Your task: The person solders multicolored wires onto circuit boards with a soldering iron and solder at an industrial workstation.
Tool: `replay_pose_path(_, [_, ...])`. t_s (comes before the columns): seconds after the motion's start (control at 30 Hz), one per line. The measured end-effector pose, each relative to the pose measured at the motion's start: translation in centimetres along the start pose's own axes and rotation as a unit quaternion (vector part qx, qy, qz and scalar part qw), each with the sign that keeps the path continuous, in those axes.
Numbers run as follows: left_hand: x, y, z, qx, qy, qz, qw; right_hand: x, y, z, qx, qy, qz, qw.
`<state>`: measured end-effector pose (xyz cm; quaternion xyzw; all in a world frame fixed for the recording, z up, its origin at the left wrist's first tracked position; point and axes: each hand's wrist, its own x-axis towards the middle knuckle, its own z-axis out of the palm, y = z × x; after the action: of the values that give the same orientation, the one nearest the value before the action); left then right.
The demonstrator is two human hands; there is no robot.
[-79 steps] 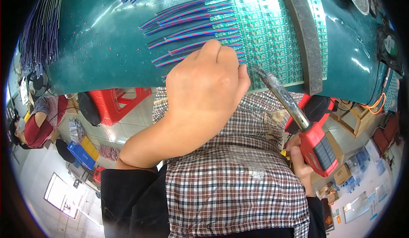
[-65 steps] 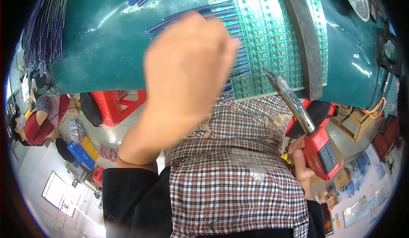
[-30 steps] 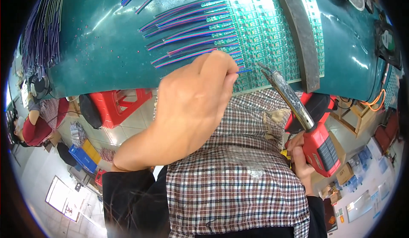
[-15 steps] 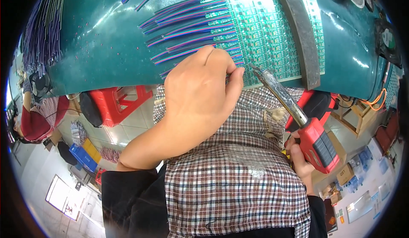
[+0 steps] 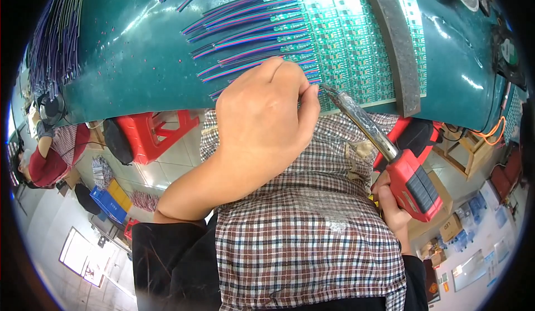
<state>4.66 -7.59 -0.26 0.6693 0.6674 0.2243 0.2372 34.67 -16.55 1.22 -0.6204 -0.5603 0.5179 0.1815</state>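
My left hand (image 5: 264, 108) is closed in a pinch at the near left edge of the green circuit board panel (image 5: 356, 49). Its fingers hide whatever lies between them. Thin multicoloured wires (image 5: 251, 32) run leftward from the panel's left edge, some passing beneath this hand. My right hand (image 5: 393, 208) is wrapped round the red and black handle of a soldering iron (image 5: 415, 185). The iron slants up and left, its tip near my left thumb at the panel's edge; whether it touches the board I cannot tell.
A dark metal bar (image 5: 393, 43) lies across the panel. Bundled wires (image 5: 56, 38) hang at the table's left. A small black fan (image 5: 507, 52) stands at the right edge. Red stools (image 5: 147, 138) are below the table, and another person (image 5: 53, 155) sits at far left.
The soldering iron's tip has shifted slightly left, closer to my left thumb. My left hand has barely moved. The person at far left has moved an arm.
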Motion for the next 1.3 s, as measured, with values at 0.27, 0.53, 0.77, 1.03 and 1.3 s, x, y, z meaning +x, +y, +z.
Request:
replay_pose_path(0.27, [0.1,0.0,0.3,0.002,0.014,0.014,1.000,-0.2,-0.7,0.3,-0.003,-0.017,-0.026,1.000])
replay_pose_path(0.53, [0.0,0.0,0.2,-0.004,0.017,0.017,1.000,-0.5,-0.2,-0.2,0.005,0.010,0.002,1.000])
replay_pose_path(0.77, [0.1,0.0,0.2,0.005,0.015,0.023,1.000,-0.2,0.4,-0.2,-0.019,-0.009,-0.013,1.000])
replay_pose_path(1.03, [0.0,0.0,0.5,-0.014,0.022,0.017,1.000,-0.7,0.0,-0.1,-0.024,0.024,-0.009,0.999])
replay_pose_path(1.3, [0.1,0.0,0.3,0.009,0.022,0.029,0.999,-0.6,0.1,-0.3,-0.032,0.002,0.008,0.999])
